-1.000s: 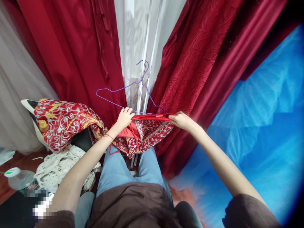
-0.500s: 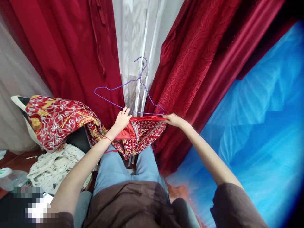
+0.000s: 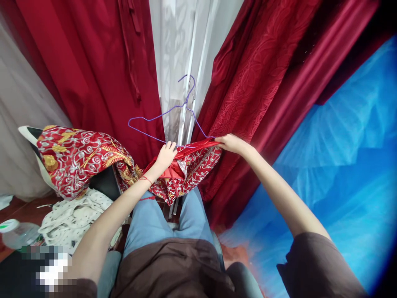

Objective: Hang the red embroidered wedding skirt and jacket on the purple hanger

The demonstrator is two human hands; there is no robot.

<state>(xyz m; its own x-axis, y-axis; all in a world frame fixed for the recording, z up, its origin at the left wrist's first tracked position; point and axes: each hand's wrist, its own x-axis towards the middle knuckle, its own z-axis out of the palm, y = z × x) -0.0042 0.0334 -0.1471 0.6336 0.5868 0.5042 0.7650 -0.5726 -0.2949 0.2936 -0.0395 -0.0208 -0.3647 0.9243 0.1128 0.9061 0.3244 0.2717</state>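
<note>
A red embroidered garment (image 3: pixel 201 167), with silver scrolls and gold motifs, stretches between my two hands, its red satin edge uppermost. My left hand (image 3: pixel 166 157) grips that edge near the middle. At its right end, my right hand (image 3: pixel 229 144) pinches the edge at the corner of a purple wire hanger (image 3: pixel 149 120). The hanger's hook points up and its left arm is bare. Part of the hanger's right side and lower bar is hidden behind the red cloth. The rest of the garment drapes left over a dark, white-rimmed chair (image 3: pixel 26 131).
Dark red curtains (image 3: pixel 105 82) hang on both sides of a white rack pole (image 3: pixel 192 49). Blue tulle (image 3: pixel 335 182) spreads on the right. A white dotted cloth (image 3: pixel 72 219) and a clear plastic bottle (image 3: pixel 21 234) lie at lower left.
My right hand has risen with its end of the garment, and the cloth now covers the hanger's right corner. My left hand has shifted slightly right.
</note>
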